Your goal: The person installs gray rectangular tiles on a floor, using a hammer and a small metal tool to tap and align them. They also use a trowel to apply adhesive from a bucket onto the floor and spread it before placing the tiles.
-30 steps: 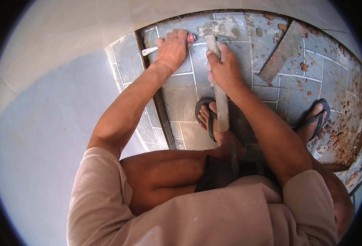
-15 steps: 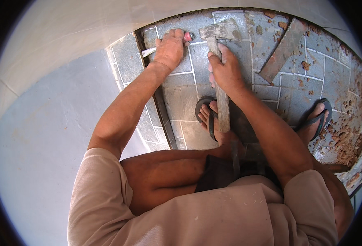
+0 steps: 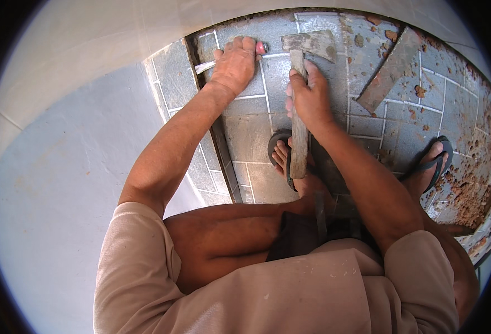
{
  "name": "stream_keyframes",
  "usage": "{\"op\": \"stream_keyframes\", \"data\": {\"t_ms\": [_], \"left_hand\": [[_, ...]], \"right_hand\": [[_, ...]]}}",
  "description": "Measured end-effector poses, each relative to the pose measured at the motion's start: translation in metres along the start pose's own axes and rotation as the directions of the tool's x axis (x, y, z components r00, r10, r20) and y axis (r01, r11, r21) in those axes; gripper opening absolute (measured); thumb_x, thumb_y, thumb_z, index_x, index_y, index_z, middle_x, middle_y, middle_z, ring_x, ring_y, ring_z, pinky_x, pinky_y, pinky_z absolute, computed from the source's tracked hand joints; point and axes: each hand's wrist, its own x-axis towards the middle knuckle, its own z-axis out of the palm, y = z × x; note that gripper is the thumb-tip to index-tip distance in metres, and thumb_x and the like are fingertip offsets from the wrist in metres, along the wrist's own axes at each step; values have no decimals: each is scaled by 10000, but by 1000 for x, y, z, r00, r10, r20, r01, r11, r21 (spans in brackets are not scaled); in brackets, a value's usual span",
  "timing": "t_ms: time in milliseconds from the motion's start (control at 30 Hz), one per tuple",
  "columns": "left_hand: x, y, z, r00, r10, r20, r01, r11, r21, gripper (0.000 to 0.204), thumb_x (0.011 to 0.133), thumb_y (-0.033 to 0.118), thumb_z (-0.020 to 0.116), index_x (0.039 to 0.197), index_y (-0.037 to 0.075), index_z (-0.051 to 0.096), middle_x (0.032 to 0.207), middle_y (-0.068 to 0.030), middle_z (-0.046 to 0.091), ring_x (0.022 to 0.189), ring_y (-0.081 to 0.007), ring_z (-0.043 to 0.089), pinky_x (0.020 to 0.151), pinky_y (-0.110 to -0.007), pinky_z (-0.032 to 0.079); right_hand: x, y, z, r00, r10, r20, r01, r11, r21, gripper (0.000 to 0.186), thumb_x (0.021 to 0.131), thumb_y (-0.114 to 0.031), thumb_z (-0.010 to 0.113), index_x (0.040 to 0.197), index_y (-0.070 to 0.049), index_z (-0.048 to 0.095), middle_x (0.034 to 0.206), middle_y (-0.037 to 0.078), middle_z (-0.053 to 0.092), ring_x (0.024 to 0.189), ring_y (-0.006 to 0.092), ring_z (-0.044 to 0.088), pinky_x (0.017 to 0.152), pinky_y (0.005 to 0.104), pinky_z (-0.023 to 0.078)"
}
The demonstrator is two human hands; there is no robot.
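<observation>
My left hand (image 3: 234, 65) is closed around a chisel (image 3: 204, 67). Its red butt end sticks out past my knuckles on the right, and its pale flat blade points left to the raised edge of the tiling; my fingers hide the middle. My right hand (image 3: 311, 96) grips a hatchet (image 3: 299, 146) by its worn wooden handle, just below the head. The grey, dust-caked hatchet head (image 3: 310, 44) flares toward the right and is a little apart from the chisel's red end. The handle's lower end hangs over my left foot.
Grey floor tiles (image 3: 251, 106) with pale joints lie beneath both hands. A flat board (image 3: 389, 71) rests at the far right among brown clods (image 3: 462, 195). A dark strip (image 3: 219, 145) edges the tiles on the left, beside a pale wall. My sandalled feet (image 3: 432, 164) stand on the tiles.
The hatchet head has shifted slightly right, away from the chisel's red end, and its handle now hangs more upright. Both hands keep their grips.
</observation>
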Motion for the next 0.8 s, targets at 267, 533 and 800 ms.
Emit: {"op": "stream_keyframes", "data": {"t_ms": [267, 533, 800], "left_hand": [[-4, 1, 4, 999, 31, -44, -33, 999, -35, 365, 1095, 340, 564, 1308, 44, 566, 1324, -206, 640, 1252, -410, 633, 1030, -579, 431], [-4, 2, 0, 999, 37, -14, -37, 999, -36, 365, 1095, 333, 564, 1321, 46, 563, 1325, -200, 646, 1252, -401, 634, 1040, -581, 435], [-6, 6, 0, 999, 44, -11, -44, 999, 7, 322, 1095, 272, 561, 1328, 51, 586, 1323, -184, 648, 1251, -362, 638, 1063, -574, 439]], "right_hand": [[0, 6, 2, 1000, 1, 24, -1, 1000, -9, 329, 1108, -203, 581, 1397, -47, 564, 806, 55, 606, 515, 146, 569, 414, 336, 461], [4, 10, 3, 999, -43, -15, 43, 999, 8, 402, 1070, -188, 601, 1416, 16, 577, 793, 114, 664, 504, 172, 624, 414, 346, 514], [5, 9, -3, 999, -43, -8, 43, 999, 3, 315, 1106, -191, 582, 1379, -35, 573, 784, 54, 605, 508, 150, 578, 404, 334, 460]]}}
